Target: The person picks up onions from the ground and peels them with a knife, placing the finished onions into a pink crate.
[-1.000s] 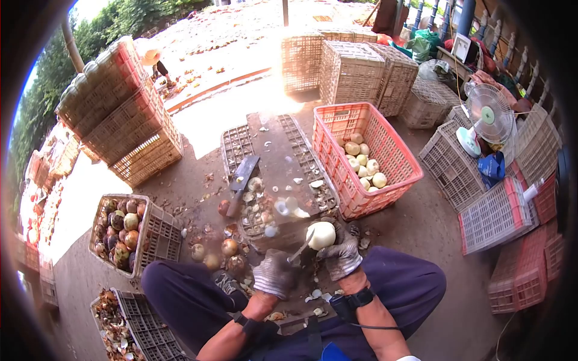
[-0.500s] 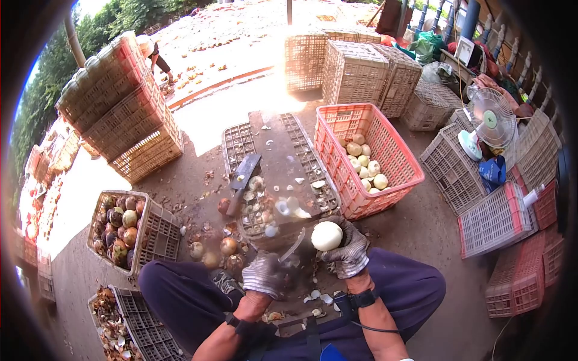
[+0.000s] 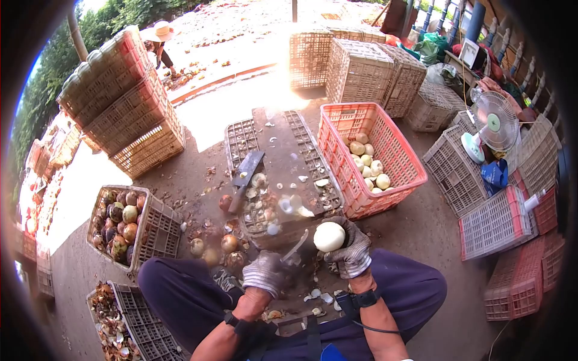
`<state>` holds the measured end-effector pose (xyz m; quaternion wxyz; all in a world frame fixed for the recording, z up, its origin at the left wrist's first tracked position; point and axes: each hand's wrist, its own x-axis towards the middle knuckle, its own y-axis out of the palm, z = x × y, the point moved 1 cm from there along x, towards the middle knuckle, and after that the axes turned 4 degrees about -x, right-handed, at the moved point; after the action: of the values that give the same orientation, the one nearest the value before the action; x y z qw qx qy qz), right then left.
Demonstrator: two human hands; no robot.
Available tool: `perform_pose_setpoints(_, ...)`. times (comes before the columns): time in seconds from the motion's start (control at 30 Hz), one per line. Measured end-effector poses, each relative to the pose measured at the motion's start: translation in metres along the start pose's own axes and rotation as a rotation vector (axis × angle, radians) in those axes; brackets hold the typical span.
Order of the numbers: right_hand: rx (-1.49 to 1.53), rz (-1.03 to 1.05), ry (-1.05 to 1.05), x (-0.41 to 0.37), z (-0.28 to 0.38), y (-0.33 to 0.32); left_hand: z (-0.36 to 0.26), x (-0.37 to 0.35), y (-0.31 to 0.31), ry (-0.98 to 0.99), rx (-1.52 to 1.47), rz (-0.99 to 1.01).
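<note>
A smooth, pale peeled round item (image 3: 329, 236) rests in my gloved right hand (image 3: 351, 248), whose fingers wrap round its right side. Just to the left, my gloved left hand (image 3: 264, 273) is closed round the end of a thin curved tool (image 3: 295, 246). The tool's handle is hidden in the glove. Beyond my hands stands a low board (image 3: 282, 153) over a crate, with peel scraps on it. A broad-bladed knife (image 3: 247, 169) lies along its left side. Unpeeled brown onions (image 3: 229, 243) lie on the ground near my left hand.
A pink crate (image 3: 373, 157) of peeled onions stands right of the board. At left are a crate (image 3: 150, 231) of unpeeled onions and one of peelings (image 3: 129, 301). Stacked crates (image 3: 123, 114), a fan (image 3: 495, 122) and a bending person (image 3: 161, 45) are farther off.
The view has shifted slightly, moving the crates and board a little rightward. Both hands keep their hold. The distant person shows more fully beside the crate stack.
</note>
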<state>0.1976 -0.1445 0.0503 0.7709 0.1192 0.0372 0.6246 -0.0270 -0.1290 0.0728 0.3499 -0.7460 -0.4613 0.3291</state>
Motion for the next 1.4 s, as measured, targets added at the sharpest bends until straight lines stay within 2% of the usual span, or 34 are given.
perform_pose_setpoints(0.1, 0.128, -0.030, 0.040, 0.001, -0.006, -0.002, 0.022, 0.006, 0.018, -0.135, -0.141, 0.028)
perform_pose_setpoints(0.2, 0.279, -0.053, 0.045, 0.001, -0.009, -0.005, 0.017, -0.004, 0.016, -0.053, -0.178, -0.129)
perform_pose_setpoints(0.3, 0.495, -0.029, 0.195, 0.000, -0.024, -0.016, 0.009, -0.011, 0.020, -0.016, -0.228, -0.144)
perform_pose_setpoints(0.43, 0.595, -0.022, 0.221, -0.004, -0.035, -0.013, -0.008, -0.011, 0.029, 0.168, -0.083, -0.242)
perform_pose_setpoints(0.47, 0.636, 0.004, 0.241, -0.005, -0.036, -0.010, -0.022, -0.011, 0.018, 0.099, -0.092, -0.143)
perform_pose_setpoints(0.53, 0.718, 0.057, 0.282, -0.007, -0.037, -0.005, -0.020, -0.008, 0.022, 0.168, -0.107, -0.200)
perform_pose_setpoints(0.63, 0.762, 0.078, 0.399, -0.015, -0.047, -0.004, -0.019, -0.003, 0.027, 0.165, -0.039, -0.191)
perform_pose_setpoints(0.7, 0.491, 0.098, 0.391, -0.018, -0.054, -0.004, -0.014, 0.003, 0.035, 0.119, -0.002, -0.163)
perform_pose_setpoints(0.8, 0.370, 0.083, 0.389, -0.020, -0.046, 0.004, -0.016, 0.004, 0.031, 0.193, -0.020, -0.233)
perform_pose_setpoints(0.93, 0.678, 0.022, 0.470, -0.023, -0.045, 0.008, -0.019, 0.007, 0.022, 0.120, -0.042, -0.167)
perform_pose_setpoints(1.1, 0.758, 0.048, 0.471, -0.022, -0.052, 0.002, 0.008, 0.023, 0.048, 0.015, -0.053, -0.162)
perform_pose_setpoints(1.2, 0.814, 0.071, 0.470, -0.021, -0.050, 0.004, 0.007, 0.027, 0.040, -0.107, -0.125, -0.006)
perform_pose_setpoints(1.4, 0.861, 0.070, 0.469, -0.017, -0.050, 0.000, 0.007, 0.023, 0.029, -0.189, -0.249, -0.001)
